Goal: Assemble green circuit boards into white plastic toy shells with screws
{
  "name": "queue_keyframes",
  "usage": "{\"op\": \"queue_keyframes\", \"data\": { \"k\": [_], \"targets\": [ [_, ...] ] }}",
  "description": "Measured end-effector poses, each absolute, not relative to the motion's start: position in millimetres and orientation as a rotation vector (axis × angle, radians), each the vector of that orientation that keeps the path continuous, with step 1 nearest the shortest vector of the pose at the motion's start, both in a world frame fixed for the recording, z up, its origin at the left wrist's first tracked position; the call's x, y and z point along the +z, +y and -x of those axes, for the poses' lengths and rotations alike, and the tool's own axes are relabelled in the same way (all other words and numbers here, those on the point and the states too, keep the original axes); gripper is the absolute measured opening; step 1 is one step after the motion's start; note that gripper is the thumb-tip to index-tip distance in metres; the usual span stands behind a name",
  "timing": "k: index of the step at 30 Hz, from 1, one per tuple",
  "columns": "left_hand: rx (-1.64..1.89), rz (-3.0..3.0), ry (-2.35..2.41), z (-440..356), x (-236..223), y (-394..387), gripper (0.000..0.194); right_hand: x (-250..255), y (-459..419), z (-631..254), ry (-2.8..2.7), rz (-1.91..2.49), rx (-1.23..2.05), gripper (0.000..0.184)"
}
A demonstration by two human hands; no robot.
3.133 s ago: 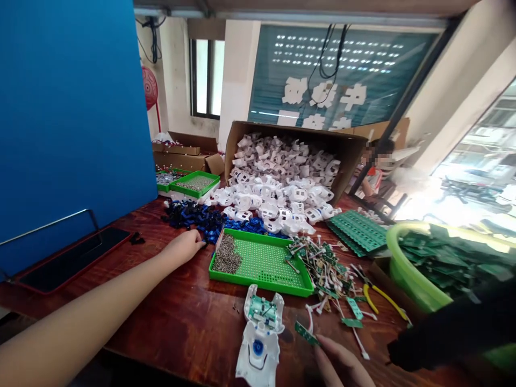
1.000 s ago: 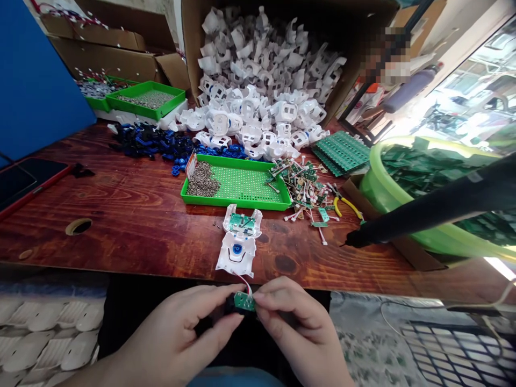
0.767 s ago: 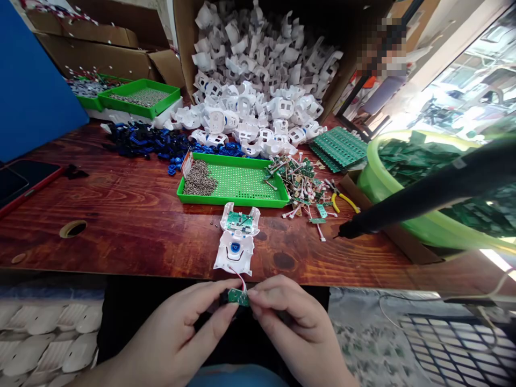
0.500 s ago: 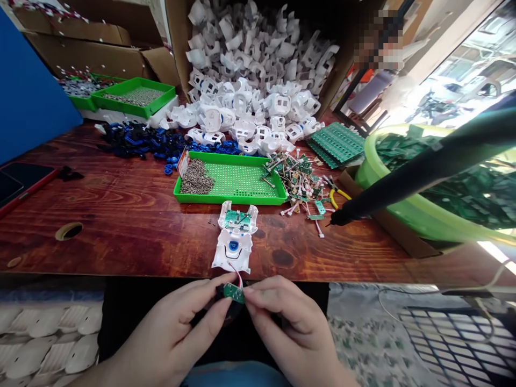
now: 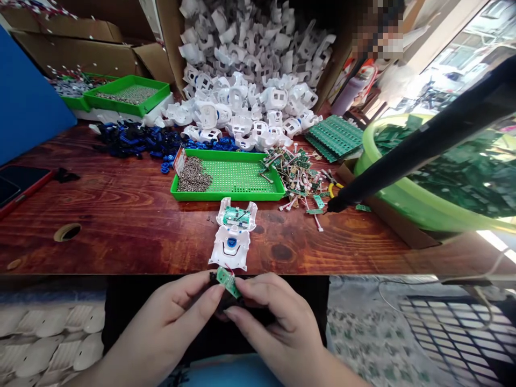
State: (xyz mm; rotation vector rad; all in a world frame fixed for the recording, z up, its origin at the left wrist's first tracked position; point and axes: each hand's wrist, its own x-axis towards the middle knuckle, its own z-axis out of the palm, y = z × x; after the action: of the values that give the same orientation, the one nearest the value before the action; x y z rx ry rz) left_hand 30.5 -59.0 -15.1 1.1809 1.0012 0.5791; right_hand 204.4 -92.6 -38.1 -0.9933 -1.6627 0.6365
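Just off the table's front edge, both hands hold a small green circuit board (image 5: 228, 282) together with a black plastic part that is mostly hidden behind it. My left hand (image 5: 177, 309) is closed, thumb and forefinger gripping the left side. My right hand (image 5: 274, 314) is closed on the right side, its fingertips at the board. A thin red-and-white wire runs up from the board. Beyond it on the table lies a white plastic shell (image 5: 229, 255) with a blue centre. Touching it behind is another white shell piece (image 5: 252, 217) holding a green circuit board (image 5: 236, 216).
A green tray (image 5: 226, 197) of small screws stands behind the shells. Wired boards (image 5: 296, 172) and yellow-handled pliers (image 5: 332, 188) lie right of it. A black electric screwdriver (image 5: 403, 150) hangs at right before a green tub (image 5: 368, 161). White shells (image 5: 242, 107) are heaped behind.
The circuit board has turned, its right end now lower, and sits slightly higher and further left. My right fingers have shifted along it. The view has moved a little.
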Motion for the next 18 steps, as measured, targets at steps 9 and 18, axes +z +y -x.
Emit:
{"op": "queue_keyframes", "data": {
  "k": [9, 18],
  "targets": [
    [0.597, -1.122, 0.966, -28.7, -16.2, -64.8, 0.025, -39.9, -96.1, -200.3, -1.563, 1.034, 0.700, 0.038],
    [0.650, -1.192, 0.983, -33.9, -21.3, -68.8, 0.023, -40.5, -98.4, -195.6, -1.495, 1.059, 0.663, 0.031]
  ]
}}
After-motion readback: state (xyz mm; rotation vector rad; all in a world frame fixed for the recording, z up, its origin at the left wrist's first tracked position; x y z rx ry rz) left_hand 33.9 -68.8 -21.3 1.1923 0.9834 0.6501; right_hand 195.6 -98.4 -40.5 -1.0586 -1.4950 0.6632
